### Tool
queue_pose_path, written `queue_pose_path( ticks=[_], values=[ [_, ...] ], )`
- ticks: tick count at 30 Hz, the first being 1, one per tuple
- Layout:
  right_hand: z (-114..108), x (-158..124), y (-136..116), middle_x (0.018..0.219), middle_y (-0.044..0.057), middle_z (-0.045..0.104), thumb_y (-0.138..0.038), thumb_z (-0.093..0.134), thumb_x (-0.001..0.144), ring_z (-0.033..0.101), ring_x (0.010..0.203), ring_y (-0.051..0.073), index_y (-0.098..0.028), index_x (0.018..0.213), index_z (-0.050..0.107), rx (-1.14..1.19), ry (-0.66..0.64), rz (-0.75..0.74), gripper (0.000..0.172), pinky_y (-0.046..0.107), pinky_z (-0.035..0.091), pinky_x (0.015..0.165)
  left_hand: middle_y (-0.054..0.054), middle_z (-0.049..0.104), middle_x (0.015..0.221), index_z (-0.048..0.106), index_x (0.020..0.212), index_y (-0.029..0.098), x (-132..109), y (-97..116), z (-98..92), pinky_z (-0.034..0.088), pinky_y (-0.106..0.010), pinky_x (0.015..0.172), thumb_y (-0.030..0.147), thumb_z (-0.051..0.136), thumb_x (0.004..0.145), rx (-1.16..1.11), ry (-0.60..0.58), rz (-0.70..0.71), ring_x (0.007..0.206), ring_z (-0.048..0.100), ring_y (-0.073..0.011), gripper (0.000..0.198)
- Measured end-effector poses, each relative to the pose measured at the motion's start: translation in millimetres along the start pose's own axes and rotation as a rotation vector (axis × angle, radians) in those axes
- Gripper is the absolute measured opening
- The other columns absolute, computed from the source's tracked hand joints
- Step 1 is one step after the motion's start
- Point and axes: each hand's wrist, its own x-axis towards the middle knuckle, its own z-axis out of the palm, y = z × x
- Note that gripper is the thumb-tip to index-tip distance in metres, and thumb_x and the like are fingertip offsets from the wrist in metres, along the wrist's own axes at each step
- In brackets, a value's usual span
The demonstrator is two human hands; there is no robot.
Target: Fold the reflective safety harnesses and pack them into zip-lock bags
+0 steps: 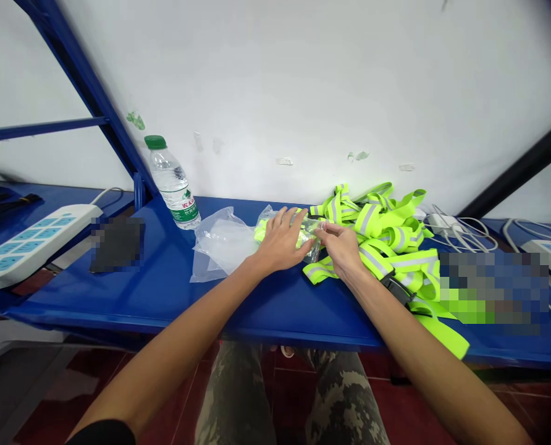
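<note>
On a blue table, a clear plastic bag with a folded yellow strap inside lies beneath the left hand. That hand is laid flat on it, fingers extended and slightly spread, gripping nothing. The right hand, just beside it, has its fingers and thumb drawn together, pinching the bag's right end. Against the right hand sits a heap of yellow reflective straps. Left of the left hand are empty plastic bags and a water bottle.
</note>
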Motion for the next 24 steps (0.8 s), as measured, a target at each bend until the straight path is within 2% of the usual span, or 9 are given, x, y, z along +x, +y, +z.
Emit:
queue_pose_path(
  ticks=[3, 7, 12, 17, 19, 21, 23, 24],
  values=[
    [3, -2, -2, 0.074, 0.004, 0.073, -0.022, 0.073, 0.055, 0.063, 0.067, 0.016, -0.011, 0.082, 0.075, 0.082, 0.088, 0.021, 0.029, 0.027, 0.048, 0.063, -0.021, 0.031, 0.158, 0.025, 0.154, 0.010, -6, -2, 1.4, 0.021, -0.055, 0.118, 0.058, 0.038, 0.096, 0.027, -0.116, -0.057, 0.149, 0.023, -0.0372, 0.076],
    [7, -5, 2, 0.076, 0.004, 0.073, -0.023, 0.074, 0.055, 0.065, 0.072, 0.018, -0.013, 0.080, 0.074, 0.159, 0.135, 0.036, 0.027, 0.028, 0.051, 0.065, -0.019, 0.023, 0.162, 0.018, 0.158, 0.014, -8, -1, -0.5, 0.018, -0.057, 0.118, 0.060, 0.032, 0.097, 0.056, -0.201, -0.099, 0.151, 0.015, -0.0379, 0.078],
    [7, -5, 12, 0.099, 0.009, 0.074, -0.031, 0.075, 0.061, 0.067, 0.103, 0.023, -0.015, 0.069, 0.073, 0.065, 0.128, -0.006, 0.018, 0.029, 0.054, 0.082, -0.018, 0.016, 0.164, 0.015, 0.159, 0.016, -7, 4, -4.6, 0.014, -0.059, 0.119, 0.057, 0.031, 0.096, 0.067, -0.299, -0.145, 0.152, 0.007, -0.0398, 0.076],
    [9, 4, 5, 0.075, 0.007, 0.073, -0.028, 0.075, 0.061, 0.069, 0.076, 0.023, -0.014, 0.071, 0.074, 0.058, 0.096, 0.031, 0.018, 0.035, 0.056, 0.070, -0.021, 0.014, 0.164, 0.011, 0.160, 0.016, -6, 7, -10.7, 0.016, -0.062, 0.117, 0.060, 0.032, 0.095, 0.049, -0.317, -0.204, 0.151, 0.007, -0.0422, 0.081],
    [10, 12, -4, 0.080, 0.007, 0.075, -0.026, 0.075, 0.061, 0.070, 0.081, 0.023, -0.014, 0.076, 0.075, 0.058, 0.083, -0.047, 0.020, 0.036, 0.056, 0.076, -0.020, 0.013, 0.165, 0.009, 0.160, 0.018, 2, 5, -19.8, 0.019, -0.065, 0.114, 0.063, 0.037, 0.092, 0.018, -0.298, -0.226, 0.151, 0.008, -0.0444, 0.087],
    [12, 21, -15, 0.090, 0.007, 0.076, -0.024, 0.075, 0.062, 0.071, 0.090, 0.023, -0.014, 0.082, 0.076, 0.040, 0.026, -0.189, 0.023, 0.038, 0.055, 0.087, -0.018, 0.018, 0.164, 0.012, 0.159, 0.019, 17, 0, -33.6, 0.020, -0.066, 0.114, 0.060, 0.041, 0.091, -0.019, -0.220, -0.203, 0.151, 0.012, -0.0432, 0.085],
    [12, 27, -28, 0.098, 0.007, 0.076, -0.025, 0.075, 0.064, 0.070, 0.095, 0.022, -0.016, 0.088, 0.077, -0.001, -0.059, -0.365, 0.025, 0.039, 0.054, 0.093, -0.015, 0.034, 0.159, 0.023, 0.157, 0.019, 33, -8, -49.0, 0.018, -0.062, 0.117, 0.049, 0.041, 0.094, -0.069, -0.103, -0.126, 0.149, 0.022, -0.0373, 0.072],
    [11, 30, -35, 0.101, 0.007, 0.075, -0.025, 0.075, 0.066, 0.069, 0.098, 0.022, -0.017, 0.090, 0.077, -0.029, -0.099, -0.455, 0.025, 0.039, 0.054, 0.094, -0.014, 0.045, 0.152, 0.029, 0.154, 0.018, 41, -13, -55.8, 0.021, -0.058, 0.117, 0.045, 0.041, 0.094, -0.118, -0.075, -0.086, 0.145, 0.033, -0.0337, 0.066]
  ],
)
